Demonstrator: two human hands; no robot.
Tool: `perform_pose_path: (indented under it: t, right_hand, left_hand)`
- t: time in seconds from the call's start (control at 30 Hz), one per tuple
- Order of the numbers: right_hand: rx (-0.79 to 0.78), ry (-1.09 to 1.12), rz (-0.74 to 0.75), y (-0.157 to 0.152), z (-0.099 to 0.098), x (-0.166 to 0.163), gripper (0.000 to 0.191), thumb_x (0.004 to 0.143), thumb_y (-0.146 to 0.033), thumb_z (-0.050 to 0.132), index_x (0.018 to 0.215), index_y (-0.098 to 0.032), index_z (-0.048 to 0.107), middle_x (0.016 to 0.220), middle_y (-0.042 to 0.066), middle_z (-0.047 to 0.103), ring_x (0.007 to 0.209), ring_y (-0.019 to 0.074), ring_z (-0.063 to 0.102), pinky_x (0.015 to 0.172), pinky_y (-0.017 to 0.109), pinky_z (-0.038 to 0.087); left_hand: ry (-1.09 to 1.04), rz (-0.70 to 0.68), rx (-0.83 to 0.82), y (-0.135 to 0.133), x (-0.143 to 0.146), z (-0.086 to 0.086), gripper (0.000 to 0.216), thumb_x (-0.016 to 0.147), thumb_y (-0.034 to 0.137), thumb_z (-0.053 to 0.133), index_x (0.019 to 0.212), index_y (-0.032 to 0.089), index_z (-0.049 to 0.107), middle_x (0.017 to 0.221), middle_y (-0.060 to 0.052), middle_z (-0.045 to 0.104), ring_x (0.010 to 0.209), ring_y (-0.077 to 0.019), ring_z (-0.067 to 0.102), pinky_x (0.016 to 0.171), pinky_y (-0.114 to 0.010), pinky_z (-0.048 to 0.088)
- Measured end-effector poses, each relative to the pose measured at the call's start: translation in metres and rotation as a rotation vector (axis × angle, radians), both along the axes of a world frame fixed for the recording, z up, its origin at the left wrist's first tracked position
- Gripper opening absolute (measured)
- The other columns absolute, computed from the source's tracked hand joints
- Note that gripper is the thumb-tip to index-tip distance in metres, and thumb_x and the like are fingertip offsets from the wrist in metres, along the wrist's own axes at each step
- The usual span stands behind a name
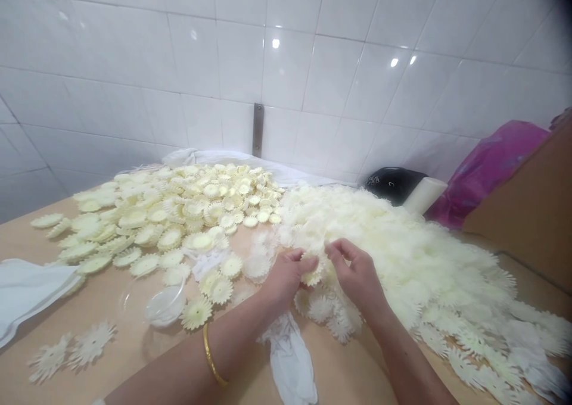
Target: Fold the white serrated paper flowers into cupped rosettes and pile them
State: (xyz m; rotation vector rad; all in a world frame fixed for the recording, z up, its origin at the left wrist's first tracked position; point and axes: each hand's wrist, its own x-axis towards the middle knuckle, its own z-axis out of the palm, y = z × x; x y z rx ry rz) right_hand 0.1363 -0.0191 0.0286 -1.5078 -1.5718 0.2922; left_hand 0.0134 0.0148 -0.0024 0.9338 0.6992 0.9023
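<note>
Over the middle of the table, my left hand (289,275) pinches a pale yellow flower-shaped cutout (311,273) with a toothed edge between thumb and fingers. Just right of it, my right hand (355,267) has its thumb and fingertips pressed together; what they hold, if anything, is too small to make out. A large heap of sheer pale petal cutouts (429,262) spreads behind and right of my right hand. Thicker stacked yellow flower cutouts (147,217) are piled at the back left. Below my hands lies a crumpled white cloth (291,363).
A small clear round container (164,307) stands left of my left arm. White fabric (31,292) lies at the left edge. A black item (388,181), a white roll (424,195), a magenta bag (487,173) and a cardboard box (527,196) stand at the right back, before a tiled wall (196,53).
</note>
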Motion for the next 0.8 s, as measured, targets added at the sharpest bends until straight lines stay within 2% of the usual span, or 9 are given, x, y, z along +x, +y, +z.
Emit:
perform_pose_path:
  t: [0.2,0.37,0.5,0.67,0.8]
  right_hand:
    - [-0.060,0.050,0.119,0.0006,0.0002,-0.0004,0.024,0.076,-0.039,0.050,0.079,-0.017,0.058,0.080,0.005,0.061,0.078,0.0188,0.055,0.072,0.029,0.041]
    - [-0.138,0.078,0.163,0.0019,0.0006,-0.0010,0.022,0.075,-0.037,0.051,0.072,-0.017,0.059,0.072,0.004,0.061,0.073,0.0187,0.055,0.068,0.029,0.041]
    - [-0.147,0.166,0.213,0.0014,0.0011,0.0001,0.024,0.076,-0.039,0.050,0.068,-0.017,0.057,0.068,0.003,0.059,0.069,0.0170,0.054,0.066,0.027,0.041]
    - [-0.049,0.197,0.065,0.0015,0.0001,0.0028,0.026,0.078,-0.040,0.048,0.066,-0.018,0.053,0.063,0.001,0.055,0.063,0.0153,0.050,0.060,0.025,0.039]
    - [0.028,0.213,-0.050,0.0033,-0.0019,0.0063,0.025,0.079,-0.040,0.045,0.068,-0.018,0.052,0.064,0.001,0.054,0.064,0.0159,0.050,0.060,0.025,0.038]
  left_hand:
    - [0.077,0.018,-0.043,-0.0019,-0.0005,0.0015,0.039,0.051,0.040,0.073,0.074,0.013,0.058,0.059,0.002,0.050,0.050,-0.0079,0.047,0.043,-0.019,0.035]
    - [0.139,0.034,-0.042,-0.0021,-0.0001,0.0004,0.037,0.053,0.043,0.071,0.069,0.014,0.055,0.052,0.003,0.047,0.044,-0.0080,0.045,0.041,-0.019,0.032]
    - [0.092,-0.002,-0.041,-0.0046,0.0008,0.0019,0.040,0.056,0.050,0.067,0.066,0.015,0.048,0.049,0.004,0.046,0.040,-0.0081,0.045,0.040,-0.020,0.033]
    - [0.098,-0.100,-0.044,-0.0057,0.0013,-0.0004,0.041,0.062,0.054,0.060,0.073,0.015,0.051,0.056,-0.001,0.055,0.044,-0.0112,0.053,0.039,-0.020,0.035]
    - [0.071,-0.101,-0.057,-0.0040,0.0017,-0.0035,0.037,0.061,0.049,0.063,0.074,0.016,0.052,0.055,0.000,0.056,0.046,-0.0119,0.054,0.040,-0.019,0.037]
